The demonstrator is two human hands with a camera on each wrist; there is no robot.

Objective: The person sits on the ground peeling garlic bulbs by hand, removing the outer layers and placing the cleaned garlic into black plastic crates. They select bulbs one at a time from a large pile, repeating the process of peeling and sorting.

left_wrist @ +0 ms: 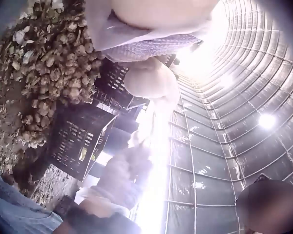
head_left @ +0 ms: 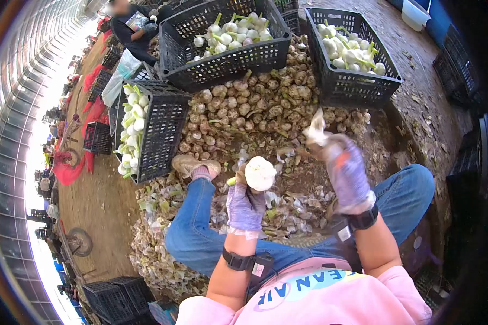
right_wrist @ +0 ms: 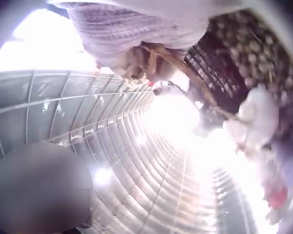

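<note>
In the head view my gloved left hand (head_left: 245, 208) holds a white, peeled garlic bulb (head_left: 260, 173), its green stem stub sticking out to the left. That bulb (left_wrist: 149, 83) also shows below the purple glove in the left wrist view. My gloved right hand (head_left: 346, 168) is raised to the right, apart from the bulb, and pinches a pale piece of garlic skin (head_left: 316, 130). In the right wrist view a brown strip of skin (right_wrist: 202, 90) trails from its fingers, which are partly hidden by the glove.
A heap of unpeeled garlic (head_left: 255, 103) lies ahead, with loose skins (head_left: 162, 244) around my legs. Black crates of white bulbs stand at the left (head_left: 160, 124), back (head_left: 228, 67) and right (head_left: 358, 89). Another person (head_left: 127, 32) sits at the far left.
</note>
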